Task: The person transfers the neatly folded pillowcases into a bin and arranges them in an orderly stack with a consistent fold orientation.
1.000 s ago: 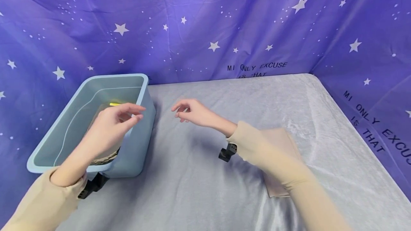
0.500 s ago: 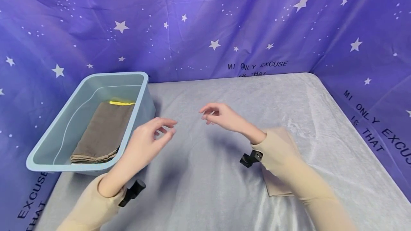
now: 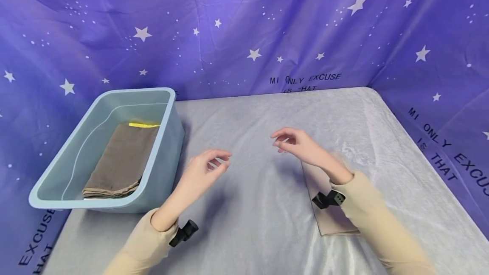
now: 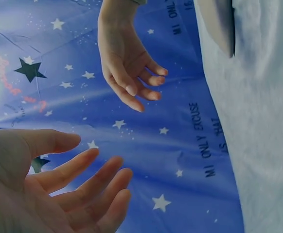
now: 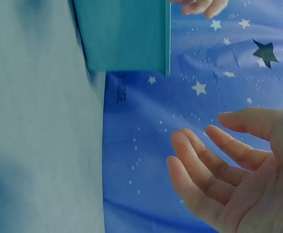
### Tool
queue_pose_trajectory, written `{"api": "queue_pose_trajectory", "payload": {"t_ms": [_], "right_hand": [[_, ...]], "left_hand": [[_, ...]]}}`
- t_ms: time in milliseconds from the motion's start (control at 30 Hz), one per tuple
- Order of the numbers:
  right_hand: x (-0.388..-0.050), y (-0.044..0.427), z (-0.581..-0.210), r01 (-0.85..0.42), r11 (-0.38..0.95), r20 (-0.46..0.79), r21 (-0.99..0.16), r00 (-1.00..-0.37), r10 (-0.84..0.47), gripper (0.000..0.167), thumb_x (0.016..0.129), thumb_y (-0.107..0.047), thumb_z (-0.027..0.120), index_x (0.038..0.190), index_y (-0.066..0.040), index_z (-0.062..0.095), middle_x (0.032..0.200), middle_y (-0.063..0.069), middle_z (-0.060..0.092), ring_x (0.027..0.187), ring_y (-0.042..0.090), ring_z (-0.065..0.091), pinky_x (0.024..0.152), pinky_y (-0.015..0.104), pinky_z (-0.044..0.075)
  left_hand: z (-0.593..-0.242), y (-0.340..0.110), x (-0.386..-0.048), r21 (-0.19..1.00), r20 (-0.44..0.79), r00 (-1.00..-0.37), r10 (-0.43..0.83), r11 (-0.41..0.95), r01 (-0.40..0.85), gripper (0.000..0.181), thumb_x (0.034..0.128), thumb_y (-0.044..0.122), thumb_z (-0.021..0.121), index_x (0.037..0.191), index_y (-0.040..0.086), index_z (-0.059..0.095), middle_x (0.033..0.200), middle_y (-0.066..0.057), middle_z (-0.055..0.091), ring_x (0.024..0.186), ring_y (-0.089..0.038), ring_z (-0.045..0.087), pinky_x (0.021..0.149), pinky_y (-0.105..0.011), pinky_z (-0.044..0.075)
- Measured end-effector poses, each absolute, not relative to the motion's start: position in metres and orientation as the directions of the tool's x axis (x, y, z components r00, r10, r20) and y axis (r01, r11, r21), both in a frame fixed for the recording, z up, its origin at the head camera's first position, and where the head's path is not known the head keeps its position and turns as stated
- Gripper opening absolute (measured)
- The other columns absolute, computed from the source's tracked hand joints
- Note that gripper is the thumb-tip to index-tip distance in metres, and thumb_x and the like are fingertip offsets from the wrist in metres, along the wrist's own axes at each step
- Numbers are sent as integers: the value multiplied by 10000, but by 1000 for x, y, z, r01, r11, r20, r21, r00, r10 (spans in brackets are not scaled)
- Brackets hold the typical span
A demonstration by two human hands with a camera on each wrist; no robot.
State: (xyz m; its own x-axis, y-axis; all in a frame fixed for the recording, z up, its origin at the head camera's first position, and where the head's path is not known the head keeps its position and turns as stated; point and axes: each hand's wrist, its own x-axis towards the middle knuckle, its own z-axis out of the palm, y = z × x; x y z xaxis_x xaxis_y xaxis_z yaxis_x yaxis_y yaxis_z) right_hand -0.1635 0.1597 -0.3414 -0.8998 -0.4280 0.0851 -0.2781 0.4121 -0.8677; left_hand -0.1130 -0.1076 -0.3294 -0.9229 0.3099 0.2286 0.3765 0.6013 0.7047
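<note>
My left hand (image 3: 202,172) hovers over the table just right of the blue bin, fingers loosely bent with nothing in them. Farther right, my right hand (image 3: 299,144) is also in the air and holds nothing. In the left wrist view both hands show slack, parted fingers. Beneath my right forearm lies a folded beige cloth (image 3: 324,220), partly covered by the sleeve and wrist camera. Inside the light blue bin (image 3: 162,177) rests a folded brown cloth (image 3: 122,156), with a yellow strip (image 3: 143,125) at its far end.
A grey velvety cover (image 3: 244,232) spreads over the table. Behind it and along the right side hangs a purple curtain (image 3: 229,3) with white stars and printed words. The bin stands at the table's left.
Both hands have moved right, the left one from above the bin to over the table, uncovering the brown cloth. The right hand has come nearer the beige cloth.
</note>
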Motion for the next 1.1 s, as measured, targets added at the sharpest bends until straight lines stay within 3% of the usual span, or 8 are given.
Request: {"api": "queue_pose_trajectory", "payload": {"t_ms": [500,1100], "right_hand": [[-142,211,-356,-226,479,61,-848,-940,-336,266,875,-93,542,1092,60,543,989,200,600,774,250,617,709,276,496],[-118,259,-376,-208,545,75,-812,-964,-256,248,867,-28,515,1080,99,529,922,229,610,712,118,624,632,195,484]], "left_hand": [[-357,-65,-114,785,187,-913,361,504,360,193,826,131,597,1011,135,653,874,47,626,737,-68,565,657,-209,471],[-388,-25,-113,833,90,-879,469,449,324,264,851,167,553,1104,104,596,970,-42,619,768,-100,586,700,-208,462]]}}
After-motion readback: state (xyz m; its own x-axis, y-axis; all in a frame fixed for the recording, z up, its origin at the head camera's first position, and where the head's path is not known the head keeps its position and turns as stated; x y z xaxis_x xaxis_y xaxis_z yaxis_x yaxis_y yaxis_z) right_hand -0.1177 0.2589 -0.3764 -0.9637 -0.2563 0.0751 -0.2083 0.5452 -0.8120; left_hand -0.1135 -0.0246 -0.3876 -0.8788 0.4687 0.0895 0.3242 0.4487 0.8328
